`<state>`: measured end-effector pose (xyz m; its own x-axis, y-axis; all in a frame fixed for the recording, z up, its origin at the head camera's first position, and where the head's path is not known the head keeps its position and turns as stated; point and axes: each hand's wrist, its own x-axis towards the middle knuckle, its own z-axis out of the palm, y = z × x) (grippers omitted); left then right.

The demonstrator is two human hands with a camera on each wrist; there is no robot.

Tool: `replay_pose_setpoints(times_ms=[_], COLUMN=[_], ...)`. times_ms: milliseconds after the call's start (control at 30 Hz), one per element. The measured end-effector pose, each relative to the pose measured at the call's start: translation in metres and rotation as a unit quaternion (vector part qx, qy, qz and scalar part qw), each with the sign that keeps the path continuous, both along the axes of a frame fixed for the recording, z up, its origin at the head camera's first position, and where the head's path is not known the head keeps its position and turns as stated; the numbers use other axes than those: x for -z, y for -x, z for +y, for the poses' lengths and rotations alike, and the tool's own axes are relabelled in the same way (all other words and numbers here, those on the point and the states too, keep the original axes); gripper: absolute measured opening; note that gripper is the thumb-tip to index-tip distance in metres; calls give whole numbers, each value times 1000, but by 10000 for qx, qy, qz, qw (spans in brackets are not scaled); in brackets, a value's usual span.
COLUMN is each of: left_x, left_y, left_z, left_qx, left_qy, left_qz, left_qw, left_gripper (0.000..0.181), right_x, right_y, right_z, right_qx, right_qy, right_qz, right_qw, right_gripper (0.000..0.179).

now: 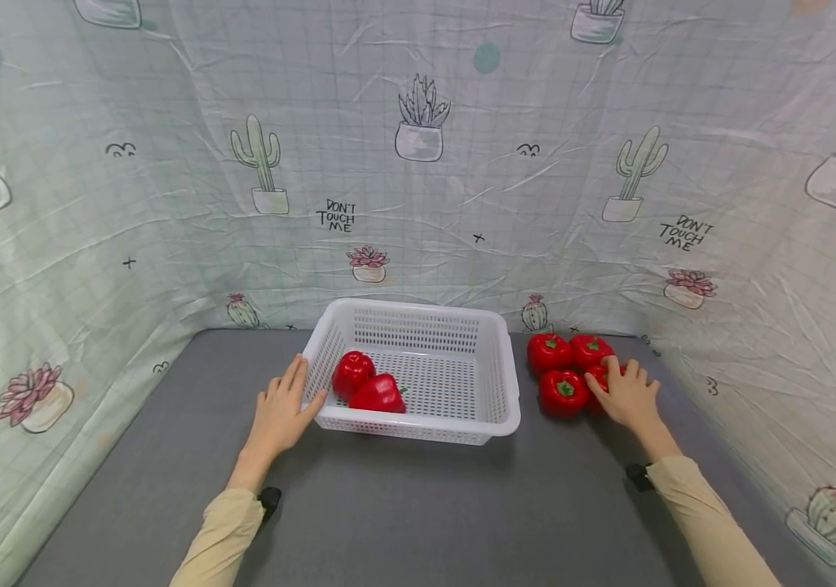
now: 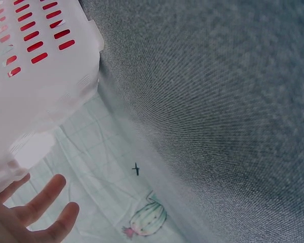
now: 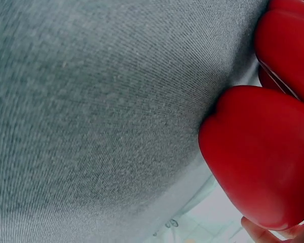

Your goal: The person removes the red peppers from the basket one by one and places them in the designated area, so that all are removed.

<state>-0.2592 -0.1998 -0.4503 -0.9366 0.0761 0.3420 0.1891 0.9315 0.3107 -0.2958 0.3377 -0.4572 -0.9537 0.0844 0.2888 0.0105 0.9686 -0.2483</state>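
A white perforated plastic basket (image 1: 418,424) stands on the grey surface with two red bell peppers, one upright (image 1: 353,375) and one lying on its side (image 1: 379,395), in its left part. My left hand (image 1: 280,414) rests against the basket's left side, thumb at the front left corner and fingers extended along the outside. To the right of the basket several red bell peppers sit close together. My right hand (image 1: 629,398) grips the front right bell pepper (image 3: 263,152) from above, mostly covering it in the head view. Its fingertips (image 3: 258,230) show at the pepper's far side in the right wrist view.
Beside the gripped pepper stand a front left pepper (image 1: 563,393), a back left pepper (image 1: 550,354) and a back right pepper (image 1: 590,350). A patterned cloth (image 1: 462,236) hangs behind and at both sides of the grey tabletop (image 1: 432,514).
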Motion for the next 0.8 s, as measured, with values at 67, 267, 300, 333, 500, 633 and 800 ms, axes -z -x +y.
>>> replay_pose_setpoints(times_ms=[67,267,300,333,500,633,800], left_x=[0,0,0,0,1,1,1], left_y=[0,-1,-1,-1,-1,-1,0], left_z=[0,1,1,1,1,0,-1], left_qx=[-6,-7,-5,-3,11,19,14], left_qy=[-7,0,3,1,-22,-26,-13], left_qz=[-2,-7,-10,-19,-21,-26,-6], left_qw=[10000,10000,10000,10000,10000,10000,10000], left_gripper=[71,70,70,70,70,70,70], right_x=[-1,-2,-2,-2,-5,-8,-16], right_y=[-1,-4,-5,-5,-8,-10,-15], right_z=[1,3,3,2,1,-1,-13], right_qx=[-18,-45,-53,-64,-109,-161,-226], right_qy=[-6,0,4,21,8,-63,-183], right_qz=[-44,-116,-104,-90,21,133,452], right_qw=[10000,9999,9999,9999,9999,9998,9986], right_gripper=[52,54,53,53,54,54,48])
